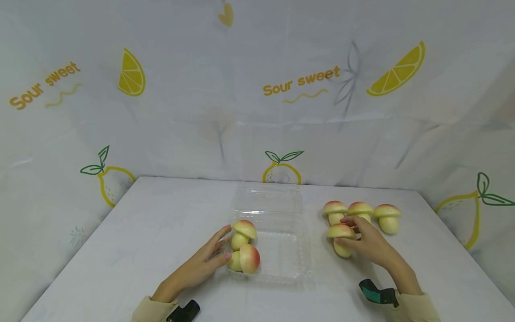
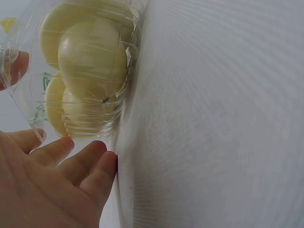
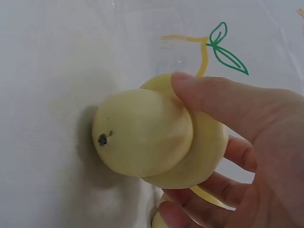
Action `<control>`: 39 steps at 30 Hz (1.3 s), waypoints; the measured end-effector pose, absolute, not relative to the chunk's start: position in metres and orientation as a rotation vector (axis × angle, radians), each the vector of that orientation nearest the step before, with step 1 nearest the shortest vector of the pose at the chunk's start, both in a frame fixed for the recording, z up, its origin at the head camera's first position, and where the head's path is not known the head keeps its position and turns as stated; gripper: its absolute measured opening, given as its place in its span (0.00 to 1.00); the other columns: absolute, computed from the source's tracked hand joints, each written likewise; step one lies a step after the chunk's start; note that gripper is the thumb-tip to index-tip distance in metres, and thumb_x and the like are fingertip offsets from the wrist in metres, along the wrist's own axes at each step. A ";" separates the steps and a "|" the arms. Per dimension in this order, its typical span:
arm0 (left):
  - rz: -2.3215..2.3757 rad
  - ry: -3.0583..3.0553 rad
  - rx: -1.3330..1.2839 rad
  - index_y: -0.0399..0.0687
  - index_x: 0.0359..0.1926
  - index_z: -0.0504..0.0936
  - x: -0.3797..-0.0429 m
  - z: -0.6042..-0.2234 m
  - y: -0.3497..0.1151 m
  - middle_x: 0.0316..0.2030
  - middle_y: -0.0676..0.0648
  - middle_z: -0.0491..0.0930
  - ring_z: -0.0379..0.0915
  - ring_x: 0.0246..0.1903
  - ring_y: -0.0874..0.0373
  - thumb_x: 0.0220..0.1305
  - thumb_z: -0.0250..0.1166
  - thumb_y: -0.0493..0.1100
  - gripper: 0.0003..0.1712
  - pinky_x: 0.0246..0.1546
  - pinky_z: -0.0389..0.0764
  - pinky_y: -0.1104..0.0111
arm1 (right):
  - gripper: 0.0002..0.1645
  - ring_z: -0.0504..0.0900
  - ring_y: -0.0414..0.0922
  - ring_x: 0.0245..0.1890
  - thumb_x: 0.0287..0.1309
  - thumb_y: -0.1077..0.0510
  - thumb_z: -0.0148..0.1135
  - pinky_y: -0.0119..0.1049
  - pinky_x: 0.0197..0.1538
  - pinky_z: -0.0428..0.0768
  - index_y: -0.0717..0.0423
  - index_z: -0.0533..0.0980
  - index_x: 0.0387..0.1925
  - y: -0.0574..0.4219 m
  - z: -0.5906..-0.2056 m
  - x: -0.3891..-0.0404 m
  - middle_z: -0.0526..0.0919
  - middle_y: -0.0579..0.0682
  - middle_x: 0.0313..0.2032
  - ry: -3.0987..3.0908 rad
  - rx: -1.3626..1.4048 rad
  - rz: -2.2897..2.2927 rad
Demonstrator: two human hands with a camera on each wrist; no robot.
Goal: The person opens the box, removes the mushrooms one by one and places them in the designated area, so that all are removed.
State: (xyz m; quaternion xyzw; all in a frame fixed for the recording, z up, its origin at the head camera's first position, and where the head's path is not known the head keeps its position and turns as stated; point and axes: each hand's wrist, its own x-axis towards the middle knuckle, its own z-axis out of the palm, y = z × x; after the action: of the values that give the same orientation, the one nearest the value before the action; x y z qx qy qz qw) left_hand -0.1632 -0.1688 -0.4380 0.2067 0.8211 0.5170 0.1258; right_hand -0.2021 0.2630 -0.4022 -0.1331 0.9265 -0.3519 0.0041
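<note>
My right hand [image 1: 372, 241] grips a mushroom [image 1: 342, 247] with a yellow cap blushed red and a pale stem. In the right wrist view the thumb lies on one side of its cap, fingers on the other; the stem end [image 3: 137, 133] faces the camera. My left hand [image 1: 201, 264] rests its spread fingers and thumb at the left side of a clear plastic clamshell box [image 1: 281, 270], whose lid [image 1: 267, 199] lies folded back. Two mushrooms sit in the box along its left wall, a far one [image 1: 244, 230] and a near one [image 1: 250, 258]. The left wrist view shows them through the ribbed wall.
Behind the right hand, three more mushrooms stand in a row: one on the left [image 1: 335, 210], a middle one [image 1: 360, 209] and one on the right [image 1: 388, 217]. The white table [image 1: 132, 250] meets a lemon-printed curtain [image 1: 181, 89] at the back.
</note>
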 end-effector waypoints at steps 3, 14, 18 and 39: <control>1.501 2.395 0.594 0.51 0.79 0.42 -0.163 -0.438 -0.168 0.79 0.42 0.43 0.49 0.74 0.32 0.76 0.53 0.49 0.40 0.70 0.57 0.37 | 0.37 0.80 0.58 0.50 0.57 0.50 0.72 0.42 0.44 0.80 0.71 0.70 0.57 0.263 -0.400 -0.201 0.77 0.67 0.56 2.908 -0.401 -1.085; 1.502 2.395 0.588 0.52 0.79 0.42 -0.162 -0.437 -0.168 0.79 0.42 0.43 0.48 0.74 0.31 0.76 0.52 0.49 0.40 0.70 0.56 0.36 | 0.38 0.74 0.68 0.58 0.59 0.51 0.70 0.63 0.57 0.74 0.73 0.67 0.60 0.261 -0.385 -0.194 0.76 0.70 0.58 2.913 -0.461 -1.125; 1.506 2.395 0.582 0.52 0.79 0.43 -0.162 -0.437 -0.168 0.79 0.42 0.43 0.48 0.74 0.31 0.76 0.53 0.49 0.40 0.70 0.56 0.36 | 0.37 0.73 0.67 0.59 0.60 0.50 0.69 0.65 0.59 0.73 0.70 0.67 0.61 0.257 -0.379 -0.190 0.76 0.69 0.59 2.918 -0.490 -1.124; 1.505 2.390 0.574 0.53 0.79 0.43 -0.161 -0.437 -0.168 0.79 0.44 0.44 0.48 0.74 0.32 0.76 0.53 0.49 0.40 0.69 0.57 0.35 | 0.28 0.75 0.56 0.59 0.62 0.50 0.68 0.57 0.60 0.73 0.55 0.72 0.60 0.217 -0.365 -0.170 0.76 0.50 0.59 2.904 -0.700 -1.175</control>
State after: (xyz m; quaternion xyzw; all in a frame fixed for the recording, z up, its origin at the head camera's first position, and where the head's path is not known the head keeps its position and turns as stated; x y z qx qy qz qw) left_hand -0.1611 -0.1678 -0.4375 0.1976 0.8224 0.5176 0.1294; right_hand -0.1703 0.2166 -0.3654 -0.2179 0.9042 -0.3658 -0.0341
